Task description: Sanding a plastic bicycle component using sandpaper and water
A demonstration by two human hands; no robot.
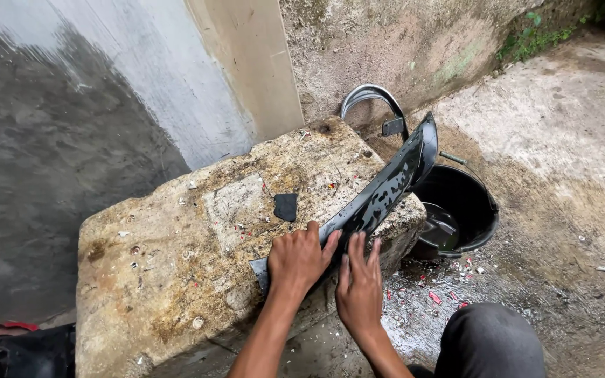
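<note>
A long, curved, glossy black plastic panel [386, 189] lies wet along the right edge of a rough concrete block [176, 266]. My left hand [299, 259] grips the panel's near end against the block. Just to its right, my right hand [360, 283] lies flat on the panel with fingers stretched out and pressed to its surface. A small dark pad [286, 206] rests on the block top, a little beyond my left hand and apart from it.
A black bucket [484, 224] with a little water stands on the ground right of the block. A curved grey piece [372, 98] leans against the wall behind. Red and white flecks litter the wet ground. My knee [491, 343] is at lower right.
</note>
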